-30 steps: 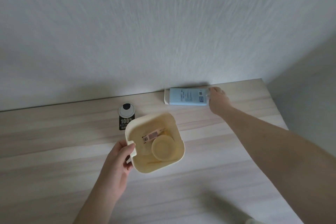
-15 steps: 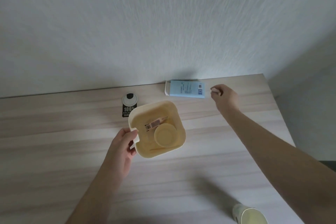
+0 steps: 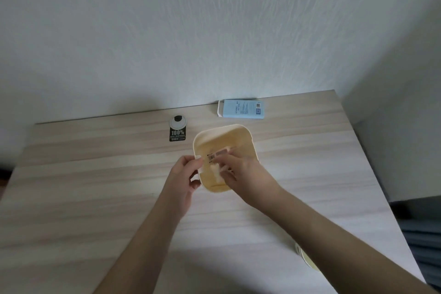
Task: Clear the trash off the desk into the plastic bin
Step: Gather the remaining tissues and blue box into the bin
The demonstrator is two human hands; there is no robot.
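Pale wooden desk [image 3: 95, 186] holds the bin [image 3: 238, 136], its rim pinched by the left hand [image 3: 183, 174] while the right hand [image 3: 243, 174] pinches a white scrap [image 3: 217, 172] over it, release seemingly next

White textured wall [image 3: 214, 31] behind.

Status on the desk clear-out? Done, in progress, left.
Done: a barcoded wrapper lies in the bin. In hand: left hand steadies the rim; right hand releases a small white scrap inside. Left: blue box, black tag, cup near the front edge.
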